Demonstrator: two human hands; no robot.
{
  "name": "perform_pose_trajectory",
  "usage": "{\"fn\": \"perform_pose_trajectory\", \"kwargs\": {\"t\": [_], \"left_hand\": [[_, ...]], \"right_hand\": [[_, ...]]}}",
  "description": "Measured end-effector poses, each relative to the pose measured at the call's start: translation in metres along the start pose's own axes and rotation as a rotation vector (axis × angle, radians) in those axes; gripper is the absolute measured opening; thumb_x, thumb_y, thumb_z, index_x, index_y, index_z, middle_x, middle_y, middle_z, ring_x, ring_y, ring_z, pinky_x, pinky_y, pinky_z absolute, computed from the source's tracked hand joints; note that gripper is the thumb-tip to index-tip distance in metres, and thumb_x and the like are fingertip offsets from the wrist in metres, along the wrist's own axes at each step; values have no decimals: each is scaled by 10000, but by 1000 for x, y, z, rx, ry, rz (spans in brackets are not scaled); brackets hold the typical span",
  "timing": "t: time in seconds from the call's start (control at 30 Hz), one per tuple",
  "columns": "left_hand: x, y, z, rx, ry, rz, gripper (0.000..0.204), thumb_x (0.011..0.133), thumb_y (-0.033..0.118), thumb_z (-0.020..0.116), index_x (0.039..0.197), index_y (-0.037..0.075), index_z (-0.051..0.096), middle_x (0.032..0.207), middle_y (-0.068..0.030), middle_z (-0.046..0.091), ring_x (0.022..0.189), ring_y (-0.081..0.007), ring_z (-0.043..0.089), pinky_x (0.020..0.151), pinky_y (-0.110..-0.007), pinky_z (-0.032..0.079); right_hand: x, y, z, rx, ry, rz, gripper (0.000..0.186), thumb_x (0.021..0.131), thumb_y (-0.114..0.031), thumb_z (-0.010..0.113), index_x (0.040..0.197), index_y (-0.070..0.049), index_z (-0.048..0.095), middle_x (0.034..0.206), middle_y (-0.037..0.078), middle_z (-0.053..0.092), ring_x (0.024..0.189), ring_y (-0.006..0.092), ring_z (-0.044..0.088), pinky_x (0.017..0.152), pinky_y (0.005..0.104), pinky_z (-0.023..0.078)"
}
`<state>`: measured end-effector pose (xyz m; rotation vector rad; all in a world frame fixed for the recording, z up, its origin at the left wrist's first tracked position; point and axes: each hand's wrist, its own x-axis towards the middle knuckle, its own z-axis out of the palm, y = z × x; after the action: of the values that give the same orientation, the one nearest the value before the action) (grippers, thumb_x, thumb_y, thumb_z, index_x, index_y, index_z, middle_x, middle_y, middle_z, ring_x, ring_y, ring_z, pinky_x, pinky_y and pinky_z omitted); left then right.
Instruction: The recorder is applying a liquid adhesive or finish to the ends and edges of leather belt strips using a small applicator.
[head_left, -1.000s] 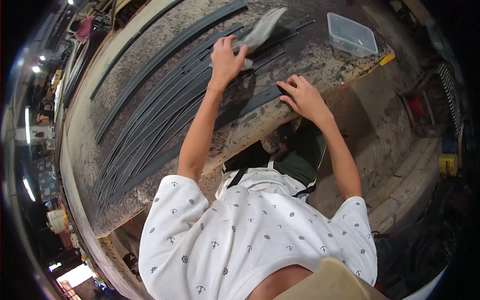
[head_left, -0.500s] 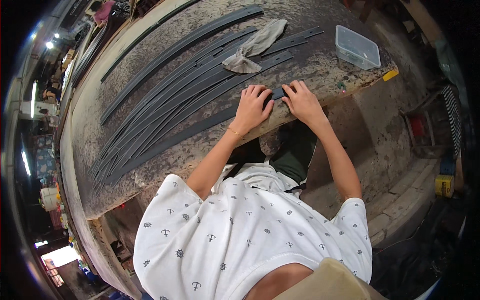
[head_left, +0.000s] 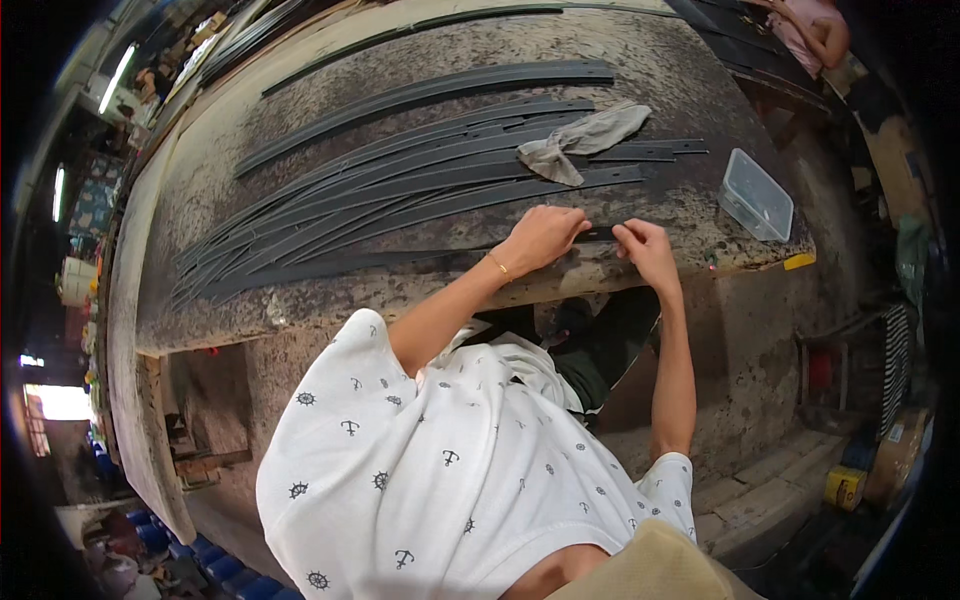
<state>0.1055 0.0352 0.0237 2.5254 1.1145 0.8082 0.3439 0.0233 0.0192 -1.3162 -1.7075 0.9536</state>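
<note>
Close to the table's front edge, my left hand (head_left: pixel 550 235) and my right hand (head_left: pixel 645 247) pinch one long dark grey strip (head_left: pixel 380 258) near its right end, a short stretch showing between them. The strip runs off leftward along the worn, stained table (head_left: pixel 700 100). Behind my hands lie several overlapping dark strips (head_left: pixel 410 175), with a crumpled pale cloth (head_left: pixel 570 140) across their right part.
A clear plastic box (head_left: pixel 757 195) stands at the table's right corner, near a yellow piece (head_left: pixel 798 260). More long strips (head_left: pixel 420 80) lie farther back. A person in pink (head_left: pixel 805 30) is at top right. A chair (head_left: pixel 850 370) stands below right.
My left hand has left the cloth and come down onto the strip beside my right hand, which has shifted slightly along it. The view has turned, bringing the person into the top right.
</note>
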Motion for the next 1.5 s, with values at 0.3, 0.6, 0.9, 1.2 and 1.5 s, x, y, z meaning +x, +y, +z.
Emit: {"fn": "perform_pose_trajectory", "kwargs": {"t": [0.3, 0.6, 0.9, 1.2, 1.5], "left_hand": [[-69, -14, -73, 383, 3, -192, 664, 730, 216, 792, 1302, 44, 503, 958, -158, 682, 784, -334, 667, 671, -416, 522], [-267, -146, -222, 932, 466, -809, 493, 668, 5, 611, 1158, 58, 585, 1052, -115, 599, 1066, -337, 540, 982, -465, 342], [-182, -266, -429, 1556, 477, -744, 331, 811, 140, 702, 1105, 71, 566, 1088, -145, 544, 1086, -345, 522, 966, -503, 371], [-114, -486, -380, 1084, -78, -1128, 401, 865, 187, 701, 1196, 29, 539, 1304, -191, 531, 1266, -384, 492, 1007, -546, 471], [-159, -542, -358, 1098, -224, -1200, 292, 937, 113, 541, 1225, 62, 546, 1333, -171, 524, 1292, -376, 492, 1019, -491, 473]], "right_hand": [[16, -64, -52, 213, 365, 106, 274, 992, -289, 645, 917, -31, 701, 649, -27, 575, 560, 49, 538, 506, 211, 412], [115, -12, -163, 53, 705, 46, 306, 988, -272, 660, 1075, 15, 721, 704, 30, 654, 604, 75, 579, 545, 232, 444], [324, 30, -102, 212, 439, 137, 338, 981, -311, 666, 1042, 17, 724, 693, 31, 631, 587, 88, 584, 544, 259, 472], [419, 113, -41, 90, 445, 383, 338, 965, -321, 680, 963, 10, 747, 666, 16, 588, 539, 105, 504, 488, 302, 418], [444, 107, -42, 47, 345, 320, 319, 950, -289, 702, 1078, -2, 758, 700, 13, 587, 562, 94, 465, 523, 291, 401]]}}
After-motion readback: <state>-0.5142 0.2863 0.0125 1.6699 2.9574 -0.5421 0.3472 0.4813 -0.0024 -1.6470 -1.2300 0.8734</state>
